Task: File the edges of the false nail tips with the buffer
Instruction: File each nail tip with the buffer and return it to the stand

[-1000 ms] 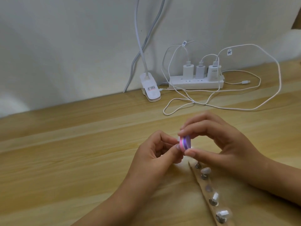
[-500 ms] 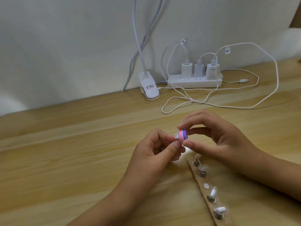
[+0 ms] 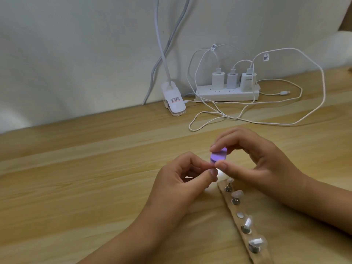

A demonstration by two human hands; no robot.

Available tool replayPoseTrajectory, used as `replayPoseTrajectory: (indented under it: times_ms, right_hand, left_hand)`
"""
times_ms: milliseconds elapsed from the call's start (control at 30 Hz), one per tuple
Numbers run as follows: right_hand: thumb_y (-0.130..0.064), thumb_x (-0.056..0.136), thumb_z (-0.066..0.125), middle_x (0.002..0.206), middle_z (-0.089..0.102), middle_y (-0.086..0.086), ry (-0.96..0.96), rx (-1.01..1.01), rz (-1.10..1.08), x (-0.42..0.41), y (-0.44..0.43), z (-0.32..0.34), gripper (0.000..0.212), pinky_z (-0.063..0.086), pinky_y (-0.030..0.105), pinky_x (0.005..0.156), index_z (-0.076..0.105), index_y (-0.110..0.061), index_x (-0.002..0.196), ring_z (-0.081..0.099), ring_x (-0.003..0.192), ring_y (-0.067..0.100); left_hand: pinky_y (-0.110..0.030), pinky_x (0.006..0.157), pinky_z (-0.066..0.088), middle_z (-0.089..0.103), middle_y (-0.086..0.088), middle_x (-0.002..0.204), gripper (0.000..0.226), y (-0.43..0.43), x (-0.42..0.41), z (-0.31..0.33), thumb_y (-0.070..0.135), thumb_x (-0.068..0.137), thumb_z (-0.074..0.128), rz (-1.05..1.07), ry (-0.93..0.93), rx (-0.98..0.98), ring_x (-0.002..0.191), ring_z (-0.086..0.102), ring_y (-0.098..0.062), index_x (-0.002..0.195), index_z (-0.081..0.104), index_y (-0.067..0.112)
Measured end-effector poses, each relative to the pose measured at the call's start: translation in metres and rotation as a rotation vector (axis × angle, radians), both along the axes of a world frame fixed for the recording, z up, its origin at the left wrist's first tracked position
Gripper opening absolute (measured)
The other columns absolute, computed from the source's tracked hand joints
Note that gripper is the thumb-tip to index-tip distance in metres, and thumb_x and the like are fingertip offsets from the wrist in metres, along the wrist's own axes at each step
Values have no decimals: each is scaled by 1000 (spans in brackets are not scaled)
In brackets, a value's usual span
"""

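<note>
My right hand (image 3: 253, 164) pinches a small purple buffer block (image 3: 275, 156) between forefinger and thumb, above the middle of the desk. My left hand (image 3: 182, 181) pinches something tiny at its fingertips, right against the buffer's lower edge; the piece is too hidden to make out. Below the hands a wooden strip (image 3: 245, 223) lies on the desk at a slant, carrying several clear nail tips (image 3: 256, 242) on small metal stands, with one bare round pad (image 3: 240, 215) in the row.
A white power strip (image 3: 226, 94) with three chargers sits against the wall, its white cables (image 3: 285, 122) looping over the desk behind my hands. A white lamp clip (image 3: 174, 101) stands to its left. The wooden desk (image 3: 76, 187) stretches left.
The buffer has turned in my right fingers, from showing its pink and purple edge to showing its purple face. Both hands stay together at the same spot.
</note>
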State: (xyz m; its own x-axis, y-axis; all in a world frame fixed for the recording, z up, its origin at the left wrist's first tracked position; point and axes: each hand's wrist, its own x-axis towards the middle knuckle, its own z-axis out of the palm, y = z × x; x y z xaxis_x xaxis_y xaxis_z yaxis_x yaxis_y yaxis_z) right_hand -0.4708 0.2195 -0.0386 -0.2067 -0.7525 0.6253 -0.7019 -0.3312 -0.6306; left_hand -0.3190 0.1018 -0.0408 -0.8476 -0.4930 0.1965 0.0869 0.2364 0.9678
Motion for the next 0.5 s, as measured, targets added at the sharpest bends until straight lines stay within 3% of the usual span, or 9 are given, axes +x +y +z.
replayPoseTrajectory:
  times_ms: [100, 233, 333, 500]
  right_hand:
    - [-27, 84, 70, 104, 63, -1, 54, 7, 46, 2, 1, 0, 22, 50, 33, 85, 68, -13, 100, 62, 101, 22]
    - [-30, 85, 66, 100, 65, -4, -77, 43, -6, 1, 2, 1, 23, 50, 39, 83, 68, -13, 100, 62, 98, 21]
    - [-28, 85, 68, 102, 64, -4, -46, 63, 57, 4, 1, 1, 22, 51, 34, 85, 68, -13, 100, 62, 100, 21]
    - [-30, 85, 69, 100, 65, -4, -190, 102, 43, 2, 1, 2, 22, 52, 32, 86, 69, -13, 99, 63, 97, 19]
  left_hand:
    - [-10, 60, 43, 67, 10, 66, 14, 1, 0, 1, 21, 77, 74, -3, 22, -9, 63, 59, 1, 69, 67, 29]
    - [-14, 65, 48, 73, 3, 76, 8, 0, 1, -2, 25, 78, 76, 15, 2, -15, 70, 66, -4, 75, 69, 25]
    - [-13, 62, 46, 71, 6, 72, 11, 0, 1, -1, 21, 80, 76, 9, 14, -36, 67, 63, -2, 72, 68, 26]
    - [-18, 66, 52, 73, 1, 76, 10, 2, 2, -2, 24, 80, 78, 18, 10, -29, 71, 66, -7, 74, 70, 23]
